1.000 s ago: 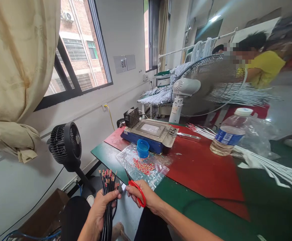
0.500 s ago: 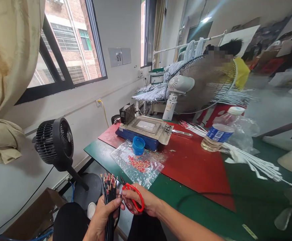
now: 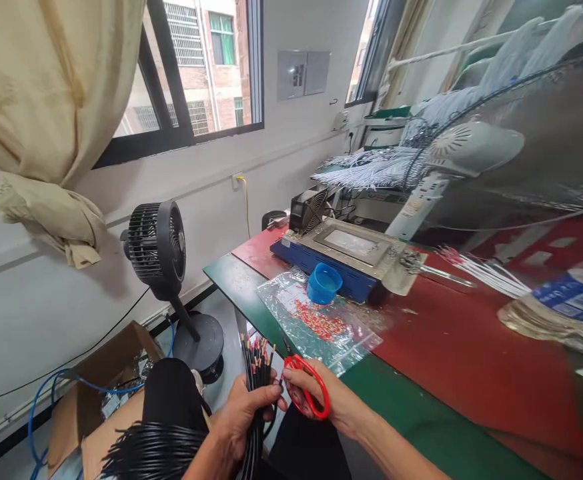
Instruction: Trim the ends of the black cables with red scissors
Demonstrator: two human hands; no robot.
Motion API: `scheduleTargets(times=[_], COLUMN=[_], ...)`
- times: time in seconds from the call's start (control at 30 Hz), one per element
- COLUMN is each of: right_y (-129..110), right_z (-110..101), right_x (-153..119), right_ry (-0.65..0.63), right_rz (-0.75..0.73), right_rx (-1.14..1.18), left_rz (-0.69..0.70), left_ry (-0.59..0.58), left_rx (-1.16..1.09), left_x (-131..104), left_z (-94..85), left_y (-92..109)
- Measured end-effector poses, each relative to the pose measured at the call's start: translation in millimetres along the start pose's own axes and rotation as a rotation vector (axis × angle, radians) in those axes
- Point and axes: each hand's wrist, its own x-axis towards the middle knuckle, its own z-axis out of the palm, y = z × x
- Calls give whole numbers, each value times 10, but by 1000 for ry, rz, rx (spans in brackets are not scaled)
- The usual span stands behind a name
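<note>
My left hand (image 3: 239, 410) is closed around a bundle of black cables (image 3: 255, 383), whose stripped ends with red and copper tips point up. Beside it my right hand (image 3: 316, 387) grips red-handled scissors (image 3: 327, 399), dark blades pointing up and away just right of the cable tips. The fingertips of both hands nearly meet at a single black cable; whether the right fingers pinch it I cannot tell. More black cables (image 3: 154, 450) lie across my lap at lower left. Past the hands, a clear plastic bag (image 3: 359, 350) on the table carries red and yellow clippings (image 3: 319, 321).
A blue cup (image 3: 324, 283) stands by a blue box with a metal top (image 3: 331, 267). A red mat (image 3: 451, 347) covers part of the green table (image 3: 386, 393). At left are a black fan (image 3: 156, 247) and cardboard box (image 3: 66, 407); a bottle (image 3: 561, 310) stands right.
The view has swung left and down, so things appear further right and the cables on my lap now show. Both hands keep their grips on the cable bundle and the scissors.
</note>
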Motion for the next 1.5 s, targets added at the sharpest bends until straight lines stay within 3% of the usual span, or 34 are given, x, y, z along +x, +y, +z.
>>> scheduleTargets(times=[0.33,0.7,0.83,1.13,1.37,1.5], right_y=[30,-4,-2,-23,-20,-18], right_z=[-3,8,22,24,29,33], right_x=[26,34,33,36,35,36], right_ry=[13,68,97,14,-39,-53], right_rz=[-2,-18,-37,-76,-20,6], right_rx=[-13,11,43,144,186,223], left_rz=[-14,-22,-14,-4,19,54], left_ry=[33,-21,18,27,15,90], left_rx=[-34,-40,-45,58,64,15], left_x=[6,29,36,118,112,106], left_z=[-43,-21,-34,-56,41,83], left_y=[-45,-91,-79,38,27,64])
